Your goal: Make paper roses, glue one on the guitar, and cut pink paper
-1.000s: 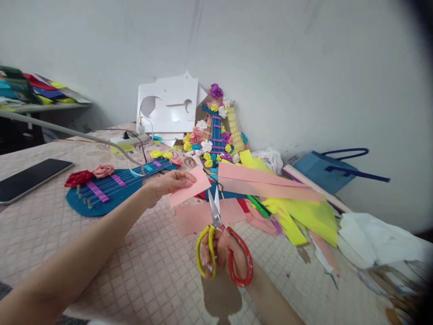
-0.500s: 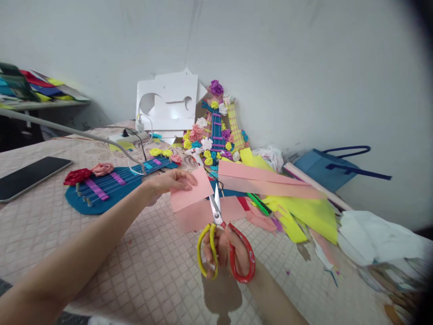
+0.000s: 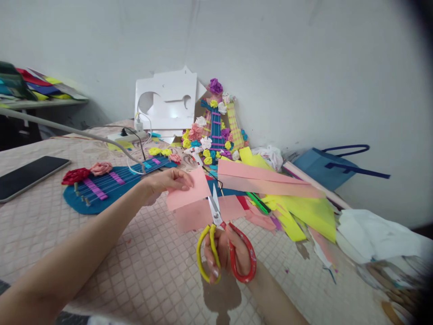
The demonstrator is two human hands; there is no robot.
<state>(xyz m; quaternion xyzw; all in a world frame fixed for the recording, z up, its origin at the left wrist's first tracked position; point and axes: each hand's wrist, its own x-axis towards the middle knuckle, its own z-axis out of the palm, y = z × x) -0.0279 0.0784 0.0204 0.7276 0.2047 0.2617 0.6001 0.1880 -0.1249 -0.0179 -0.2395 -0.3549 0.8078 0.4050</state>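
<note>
My left hand (image 3: 171, 181) pinches a piece of pink paper (image 3: 190, 193) by its upper left part, above the table. Scissors (image 3: 215, 215) with one yellow and one red handle are in my right hand (image 3: 226, 250), fingers through the loops. Their blades stand slightly apart, points upward, close to the right edge of the held paper. Just beneath lies another pink sheet (image 3: 199, 215). A blue guitar-shaped craft (image 3: 118, 185) with purple strips and red and pink paper flowers is left of my left hand.
Long pink strips (image 3: 260, 177), yellow paper (image 3: 304, 207) and a green cutter (image 3: 259, 203) lie to the right. Behind stand flower-covered crafts (image 3: 216, 126) and white boards (image 3: 165, 101). A phone (image 3: 34, 176) lies far left; a blue bag (image 3: 324, 169) leans right.
My left hand and the pink paper have shifted slightly left. The scissor handles have spread a little wider, with the blades still beside the paper.
</note>
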